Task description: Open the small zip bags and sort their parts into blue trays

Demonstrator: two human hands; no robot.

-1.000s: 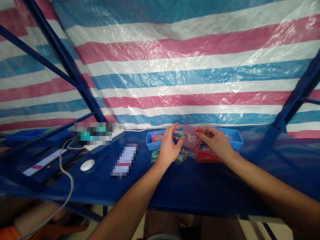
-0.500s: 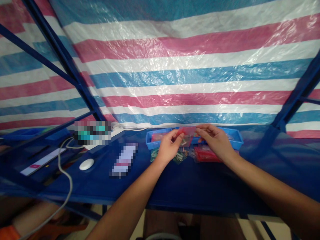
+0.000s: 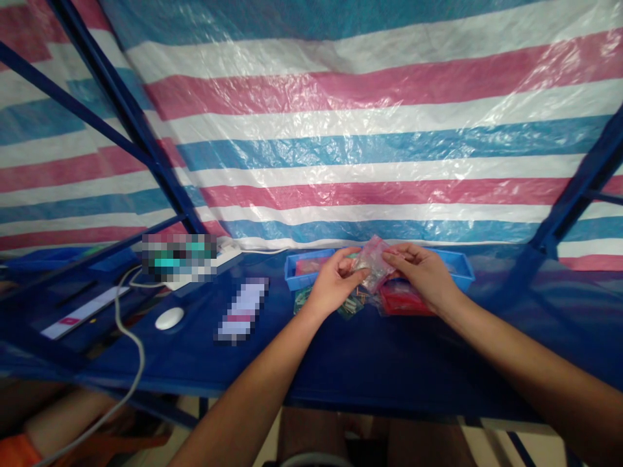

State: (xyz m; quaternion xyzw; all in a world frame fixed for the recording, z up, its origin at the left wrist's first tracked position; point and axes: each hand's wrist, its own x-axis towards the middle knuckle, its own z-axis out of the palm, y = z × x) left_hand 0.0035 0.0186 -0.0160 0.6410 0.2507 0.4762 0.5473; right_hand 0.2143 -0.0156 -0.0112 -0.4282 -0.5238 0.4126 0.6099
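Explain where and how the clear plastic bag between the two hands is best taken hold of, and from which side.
The plastic bag is probably best pinched lightly at its side edges: left hand from the left, right hand from the right. It looks thin and creased, so holding one edge alone might let it sag or fold.

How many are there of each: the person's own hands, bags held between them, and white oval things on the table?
Left hand and right hand: 2
Clear bag: 1
White oval thing: 1
Total: 4
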